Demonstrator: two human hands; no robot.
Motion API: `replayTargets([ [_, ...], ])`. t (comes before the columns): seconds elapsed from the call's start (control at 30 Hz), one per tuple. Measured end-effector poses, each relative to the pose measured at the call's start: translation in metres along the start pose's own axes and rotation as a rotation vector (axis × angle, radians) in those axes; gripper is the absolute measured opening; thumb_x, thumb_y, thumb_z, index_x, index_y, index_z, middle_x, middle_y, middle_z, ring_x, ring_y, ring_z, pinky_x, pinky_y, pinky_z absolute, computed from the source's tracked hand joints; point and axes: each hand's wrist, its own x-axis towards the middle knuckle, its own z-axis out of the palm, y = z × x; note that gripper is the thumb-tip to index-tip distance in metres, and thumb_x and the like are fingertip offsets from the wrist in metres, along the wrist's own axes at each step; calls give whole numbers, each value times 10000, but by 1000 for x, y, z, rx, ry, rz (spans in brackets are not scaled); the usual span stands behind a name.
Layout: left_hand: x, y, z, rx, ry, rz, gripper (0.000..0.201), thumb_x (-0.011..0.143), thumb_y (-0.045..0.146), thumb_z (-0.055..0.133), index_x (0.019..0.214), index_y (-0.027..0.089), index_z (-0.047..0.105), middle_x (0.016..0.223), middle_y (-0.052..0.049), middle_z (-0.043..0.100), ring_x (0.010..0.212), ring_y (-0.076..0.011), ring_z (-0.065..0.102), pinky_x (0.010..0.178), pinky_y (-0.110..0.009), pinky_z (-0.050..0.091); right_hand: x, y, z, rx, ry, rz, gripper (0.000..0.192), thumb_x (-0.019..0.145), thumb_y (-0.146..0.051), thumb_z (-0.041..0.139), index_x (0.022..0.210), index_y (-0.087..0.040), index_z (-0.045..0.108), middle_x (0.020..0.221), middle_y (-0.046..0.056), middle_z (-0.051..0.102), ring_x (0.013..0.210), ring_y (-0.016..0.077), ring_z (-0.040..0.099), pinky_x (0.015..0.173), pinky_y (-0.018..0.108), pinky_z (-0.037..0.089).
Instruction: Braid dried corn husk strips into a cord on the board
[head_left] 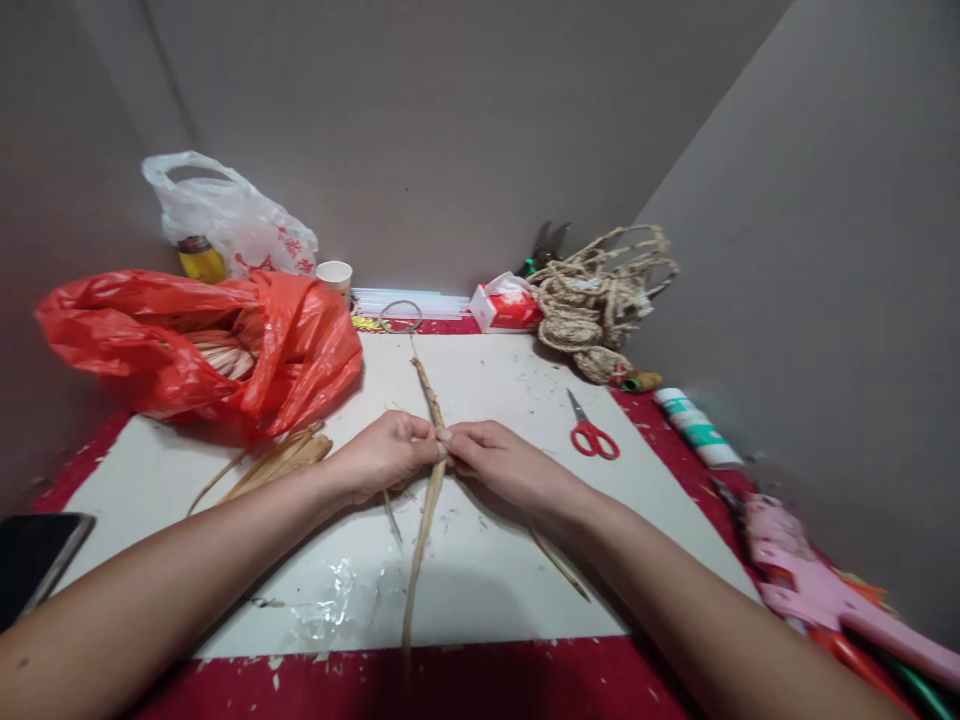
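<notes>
Near the middle of the white board (517, 600), both hands meet at a long tan strip of dried plant fibre (424, 520). My left hand (390, 452) is closed on it from the left, thumb and fingers pinched. From the right, my right hand (495, 455) pinches the same spot, the fingertips of both hands touching. The strip's darker, narrow part (427, 388) points away from me, and its flat tail hangs toward the board's front edge. More dried strips (289, 462) lie left of my left hand. Red-handled scissors (594, 438) rest to the right.
A red plastic bag (315, 340) holding fibre stands at the left, a phone (37, 560) nearer me. At the back are a paper cup (334, 276), tissue pack (504, 303) and coiled rope (581, 310). A white-green roll (697, 428) and pink glue gun (817, 585) line the right.
</notes>
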Motion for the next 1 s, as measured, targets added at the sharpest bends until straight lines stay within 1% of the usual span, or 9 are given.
replayTargets([
  [0.1, -2, 2, 0, 58, -46, -8, 195, 730, 321, 610, 663, 147, 552, 408, 97, 306, 343, -38, 179, 364, -228, 92, 3, 5, -2, 16, -41, 3, 389, 866, -416, 465, 566, -169, 445, 538, -37, 372, 506, 84, 303, 494, 231, 255],
  [0.23, -4, 9, -4, 127, -90, -44, 169, 720, 284, 600, 652, 165, 501, 449, 95, 319, 357, -37, 210, 375, -214, 138, 4, 4, -2, 251, -84, 80, 395, 818, -457, 524, 571, -193, 364, 488, -81, 275, 435, 59, 182, 409, 220, 143],
  [0.3, -4, 19, -9, 279, -89, -56, 187, 738, 307, 575, 644, 154, 524, 462, 80, 348, 374, -41, 243, 392, -206, 187, 3, 1, 0, 330, -99, 104, 388, 799, -450, 548, 571, -196, 365, 462, -92, 268, 404, 49, 150, 381, 215, 99],
  [0.4, -8, 49, -19, 684, -70, -75, 173, 742, 266, 542, 678, 124, 617, 525, 30, 492, 443, -65, 381, 471, -205, 314, 3, -1, 2, 385, -107, 118, 393, 783, -428, 567, 537, -195, 368, 423, -88, 290, 365, 37, 157, 351, 204, 92],
  [0.57, -39, 95, -34, 1235, 217, -80, 176, 749, 236, 515, 738, 127, 652, 614, -29, 605, 505, -101, 486, 519, -222, 352, 3, 0, -2, 445, -167, 120, 407, 787, -415, 556, 502, -188, 374, 410, -79, 292, 346, 30, 180, 339, 192, 102],
  [0.67, -63, 85, -42, 1501, 335, -166, 187, 736, 276, 552, 698, 133, 666, 649, -75, 633, 572, -144, 529, 548, -249, 354, 2, 0, -4, 456, -182, 120, 378, 786, -388, 560, 521, -184, 384, 425, -80, 299, 350, 27, 182, 344, 188, 96],
  [0.8, -83, 42, -59, 1565, 521, -387, 315, 785, 364, 493, 775, 118, 689, 760, -160, 667, 658, -234, 595, 584, -299, 380, 2, 1, -4, 448, -192, 114, 370, 778, -367, 570, 525, -186, 371, 434, -77, 305, 352, 26, 188, 348, 189, 92],
  [0.9, -92, 23, -72, 1506, 569, -333, 283, 785, 346, 482, 750, 143, 676, 772, -135, 673, 670, -222, 594, 589, -288, 365, 3, 2, -4, 441, -201, 114, 372, 787, -369, 564, 528, -186, 370, 434, -78, 299, 351, 24, 182, 351, 193, 85],
  [1.0, -103, 23, -79, 1316, 600, -201, 166, 735, 285, 538, 689, 163, 641, 698, -56, 646, 636, -169, 556, 587, -261, 349, 3, 2, -3, 432, -208, 120, 363, 798, -361, 555, 537, -184, 375, 433, -82, 285, 352, 23, 167, 357, 195, 74],
])
